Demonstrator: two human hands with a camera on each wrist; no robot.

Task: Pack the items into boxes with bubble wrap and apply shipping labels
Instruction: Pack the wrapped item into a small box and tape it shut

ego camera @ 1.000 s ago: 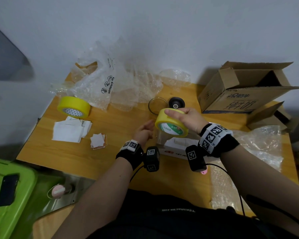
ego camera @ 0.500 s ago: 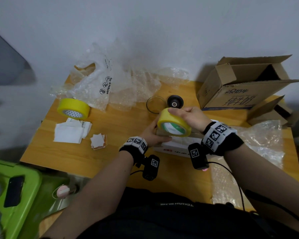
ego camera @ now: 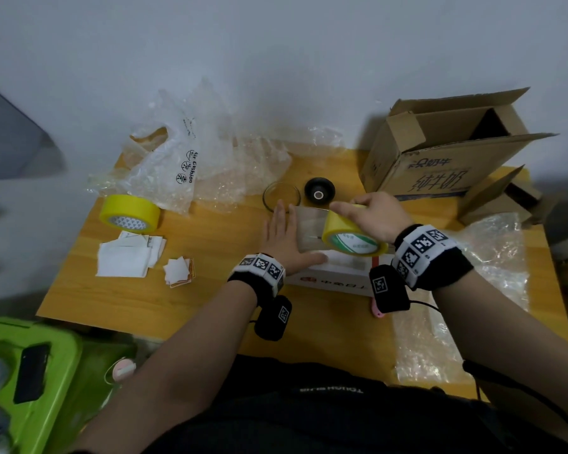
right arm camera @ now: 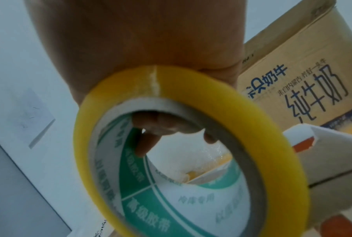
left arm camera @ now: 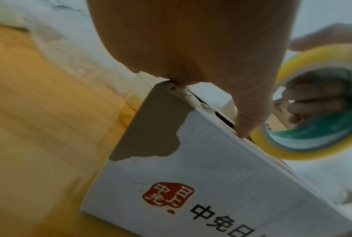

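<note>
A clear strip has been pulled from the yellow tape roll (ego camera: 353, 239), gripped by the right hand (ego camera: 376, 216), at frame centre; the flat left hand (ego camera: 281, 237) presses its end onto the white cardboard box (ego camera: 335, 278), so sealing has begun.

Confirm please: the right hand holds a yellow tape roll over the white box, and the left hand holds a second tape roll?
Not quite. The left hand lies flat on the white box; in the head view the second tape roll sits untouched on the table. The right hand holds the yellow tape roll.
</note>
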